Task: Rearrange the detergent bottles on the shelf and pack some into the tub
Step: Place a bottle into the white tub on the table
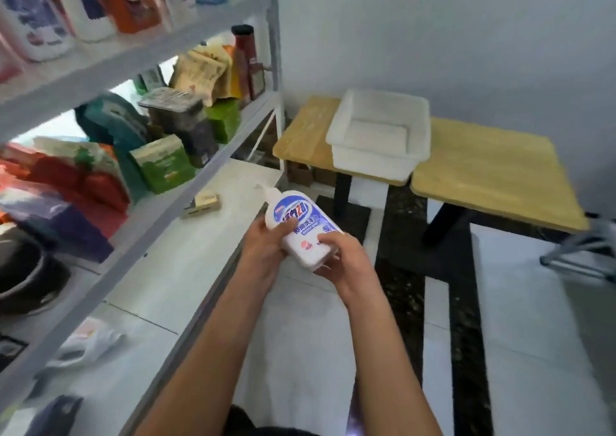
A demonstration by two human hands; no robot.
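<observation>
White bottle [301, 227] held mid-air in both hands, left hand [266, 252] near neck, right hand [343, 262] at base. Tub [378, 135] far on tabletop [493, 172]; loose grip could drop it.

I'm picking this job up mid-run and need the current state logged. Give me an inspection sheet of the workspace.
Surface: two wooden tables side by side against the wall.
Job's things: white tub sits across the gap between the tables, nothing seen inside; white detergent bottle with blue label held in mid-air; more bottles on the top shelf.
Clutter: bags and boxes crowd the middle shelf; a small box lies on the lower shelf.
Grippers: left hand and right hand both hold the bottle, fingers curled round it.
Cables: nothing seen.
Surroundings: plain wall, tiled floor, metal frame at right.
</observation>
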